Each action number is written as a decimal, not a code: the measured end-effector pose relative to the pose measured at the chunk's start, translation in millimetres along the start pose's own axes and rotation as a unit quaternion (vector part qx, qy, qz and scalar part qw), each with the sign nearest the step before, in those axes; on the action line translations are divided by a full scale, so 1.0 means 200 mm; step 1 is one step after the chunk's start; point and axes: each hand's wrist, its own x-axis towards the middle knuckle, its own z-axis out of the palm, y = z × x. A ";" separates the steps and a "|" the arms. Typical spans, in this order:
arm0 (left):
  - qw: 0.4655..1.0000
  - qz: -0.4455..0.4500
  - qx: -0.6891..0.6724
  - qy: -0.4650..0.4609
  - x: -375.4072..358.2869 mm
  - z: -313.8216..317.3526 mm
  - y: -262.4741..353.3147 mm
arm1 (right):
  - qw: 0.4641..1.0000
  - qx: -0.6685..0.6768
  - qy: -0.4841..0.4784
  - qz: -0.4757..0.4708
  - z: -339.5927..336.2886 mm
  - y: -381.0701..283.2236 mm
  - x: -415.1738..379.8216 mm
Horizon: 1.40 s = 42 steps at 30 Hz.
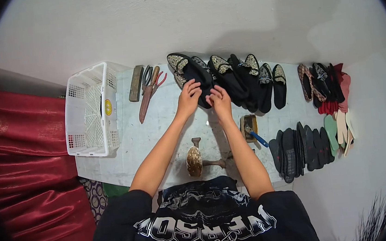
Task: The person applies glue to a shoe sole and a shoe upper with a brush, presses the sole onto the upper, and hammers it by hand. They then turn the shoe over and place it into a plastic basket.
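1. At the far left, a red satin curtain [28, 150] is hanging beside the table [134, 142].
2. A white plastic basket [91, 114] is sitting at the table's left end.
3. To its right, a rectangular block [136, 83] is lying near black-handled pliers [147, 76], a brownish-red blade-shaped piece [145, 105] and a red-handled tool [160, 79].
4. A black shoe with a glittery toe [194, 72] is lying at the back of the table, its toe pointing up and left, its black rear part reaching down between the two hands.
5. The left hand [188, 100] is reaching over the shoe's left side, its fingers slightly apart and lying against the black material.
6. Below the hands, a metal shoe anvil [194, 161] is standing near the front edge.
7. The right hand [220, 103] is bending its fingers at the shoe's right edge; whether they are pinching it, I cannot tell.
8. More glitter-toed black shoes [245, 85] are lying in a row beyond, with a blue-handled brush [256, 135] resting on a tray [244, 126] below them.
9. Farther right, black soles [289, 153] are lying below patterned shoes [306, 81], beside green and cream insoles [331, 130].
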 end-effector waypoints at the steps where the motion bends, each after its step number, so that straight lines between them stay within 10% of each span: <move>1: 0.999 -0.039 -0.035 0.013 0.07 0.02 -0.02 | 0.999 -0.054 0.000 -0.001 0.01 -0.01 0.07; 6: 0.981 -0.190 0.023 0.012 0.30 0.09 -0.02 | 0.995 -0.083 0.027 0.045 0.08 -0.03 0.23; 12: 0.983 -0.127 0.135 -0.011 0.26 0.04 -0.09 | 0.995 -0.103 0.003 0.014 0.06 0.01 0.17; 24: 0.936 -0.279 -0.198 -0.088 -0.51 -0.22 0.29 | 0.985 0.101 -0.134 0.025 0.07 -0.06 -0.37; 42: 0.965 -0.234 -0.067 -0.092 -1.35 -0.37 0.31 | 0.951 -0.304 0.050 -0.025 -0.10 0.21 -1.32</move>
